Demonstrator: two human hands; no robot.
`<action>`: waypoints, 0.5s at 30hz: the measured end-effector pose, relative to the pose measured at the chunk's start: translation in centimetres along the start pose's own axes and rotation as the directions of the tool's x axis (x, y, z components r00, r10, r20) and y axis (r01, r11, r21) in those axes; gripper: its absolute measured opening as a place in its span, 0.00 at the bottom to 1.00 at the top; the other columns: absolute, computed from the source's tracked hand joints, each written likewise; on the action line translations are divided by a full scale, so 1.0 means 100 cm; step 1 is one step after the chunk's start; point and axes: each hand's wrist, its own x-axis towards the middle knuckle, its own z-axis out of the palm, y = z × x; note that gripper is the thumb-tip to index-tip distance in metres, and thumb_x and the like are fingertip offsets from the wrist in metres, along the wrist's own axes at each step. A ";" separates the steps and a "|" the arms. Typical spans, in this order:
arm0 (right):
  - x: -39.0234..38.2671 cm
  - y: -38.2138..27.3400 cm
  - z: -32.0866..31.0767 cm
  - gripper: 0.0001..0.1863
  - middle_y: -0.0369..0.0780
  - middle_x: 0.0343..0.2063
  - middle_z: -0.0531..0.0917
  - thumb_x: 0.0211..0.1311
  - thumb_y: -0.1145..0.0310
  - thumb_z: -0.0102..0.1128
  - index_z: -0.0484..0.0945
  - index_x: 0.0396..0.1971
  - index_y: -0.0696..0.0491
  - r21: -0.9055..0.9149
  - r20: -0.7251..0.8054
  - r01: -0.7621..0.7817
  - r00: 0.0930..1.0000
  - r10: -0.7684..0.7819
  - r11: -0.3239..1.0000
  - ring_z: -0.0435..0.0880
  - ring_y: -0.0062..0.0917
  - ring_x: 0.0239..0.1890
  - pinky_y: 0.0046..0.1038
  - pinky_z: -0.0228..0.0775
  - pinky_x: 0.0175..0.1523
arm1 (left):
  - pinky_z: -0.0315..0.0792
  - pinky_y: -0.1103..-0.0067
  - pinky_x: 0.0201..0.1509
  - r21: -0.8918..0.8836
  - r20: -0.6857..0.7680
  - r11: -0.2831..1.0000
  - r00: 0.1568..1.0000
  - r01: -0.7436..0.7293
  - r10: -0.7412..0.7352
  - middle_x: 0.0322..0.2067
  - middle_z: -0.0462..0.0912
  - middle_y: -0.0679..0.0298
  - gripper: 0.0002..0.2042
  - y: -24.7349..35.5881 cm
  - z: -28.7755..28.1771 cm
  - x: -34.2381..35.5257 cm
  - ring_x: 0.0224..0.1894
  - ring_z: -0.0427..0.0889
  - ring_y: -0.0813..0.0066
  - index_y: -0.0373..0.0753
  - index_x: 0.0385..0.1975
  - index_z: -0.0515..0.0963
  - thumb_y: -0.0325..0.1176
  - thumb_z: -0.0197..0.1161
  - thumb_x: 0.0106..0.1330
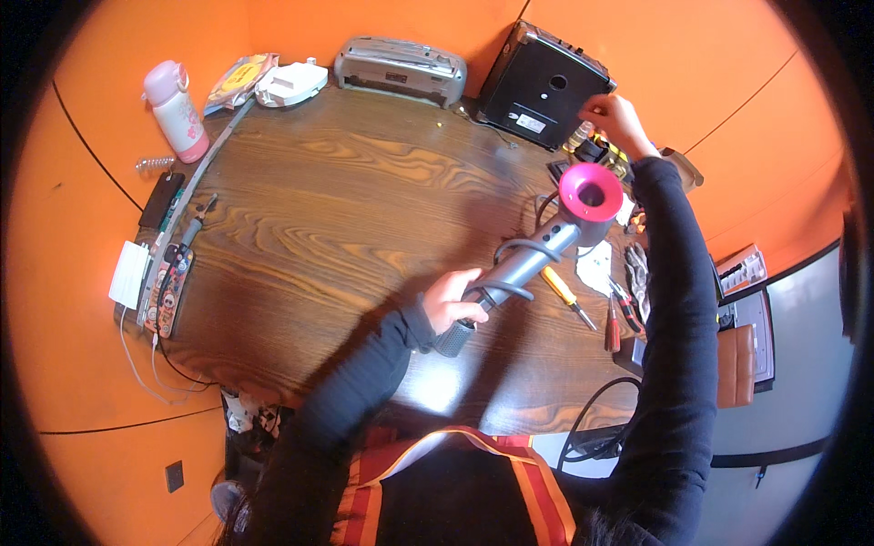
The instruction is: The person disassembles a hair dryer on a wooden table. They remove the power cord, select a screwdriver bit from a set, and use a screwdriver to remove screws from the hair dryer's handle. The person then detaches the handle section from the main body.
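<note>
1. Wide bare stretch across the middle of the tabletop (346, 200); open passage from the near edge to the far wall.
2. Far edge blocked by a silver radio (401, 65) and a black box (543, 86).
3. Right side crowded: hair dryer (546, 241) raised above a yellow screwdriver (566, 296) and red pliers (614, 326).
4. Left rim lined with a pink bottle (175, 109), a phone (160, 200) and a power strip (171, 282).
</note>
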 end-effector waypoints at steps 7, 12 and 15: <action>-0.075 0.079 -0.033 0.10 0.35 0.17 0.80 0.53 0.66 0.59 0.80 0.26 0.59 0.072 -0.207 -0.316 0.923 0.324 0.946 0.77 0.15 0.20 0.16 0.66 0.25 | 0.74 0.78 0.24 -0.441 -0.107 0.896 0.994 -0.061 0.016 0.26 0.70 0.60 0.26 0.000 0.003 0.001 0.19 0.75 0.73 0.30 0.48 0.61 0.26 0.58 0.46; -0.076 0.066 -0.006 0.09 0.36 0.23 0.80 0.55 0.70 0.57 0.78 0.31 0.60 0.282 -0.014 -0.340 0.933 0.359 0.897 0.75 0.14 0.22 0.17 0.66 0.27 | 0.72 0.81 0.25 -0.327 -0.045 0.945 0.999 -0.019 0.004 0.27 0.70 0.63 0.26 -0.001 0.011 -0.001 0.22 0.75 0.77 0.31 0.48 0.62 0.27 0.59 0.46; -0.069 0.035 0.005 0.08 0.34 0.24 0.78 0.59 0.72 0.53 0.77 0.32 0.61 0.490 0.210 -0.212 0.970 0.121 0.846 0.72 0.12 0.24 0.16 0.65 0.28 | 0.71 0.82 0.26 -0.323 0.014 0.946 0.999 0.036 -0.033 0.27 0.70 0.64 0.26 0.000 0.014 -0.004 0.23 0.74 0.79 0.32 0.48 0.64 0.27 0.59 0.45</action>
